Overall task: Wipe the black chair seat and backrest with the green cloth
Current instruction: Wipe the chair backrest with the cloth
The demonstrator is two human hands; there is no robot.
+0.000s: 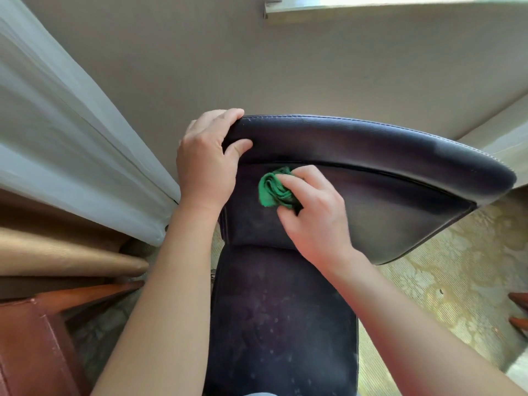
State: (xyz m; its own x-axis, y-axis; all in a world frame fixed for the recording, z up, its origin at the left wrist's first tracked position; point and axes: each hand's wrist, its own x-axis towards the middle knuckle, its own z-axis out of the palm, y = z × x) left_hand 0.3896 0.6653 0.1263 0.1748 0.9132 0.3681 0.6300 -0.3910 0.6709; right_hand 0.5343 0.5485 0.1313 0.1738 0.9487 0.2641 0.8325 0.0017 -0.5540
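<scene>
Head view: beige wall point(314, 67), patterned carpet point(445, 275).

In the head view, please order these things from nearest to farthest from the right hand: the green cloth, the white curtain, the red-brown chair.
From the right hand:
1. Green cloth: bunched under its fingers, against the black backrest.
2. White curtain: to the left, past the left hand.
3. Red-brown chair: bottom left corner.

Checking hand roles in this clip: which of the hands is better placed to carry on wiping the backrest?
Right. The right hand already grips the green cloth against the backrest, while the left hand grips its top corner, likely steadying it.
</scene>
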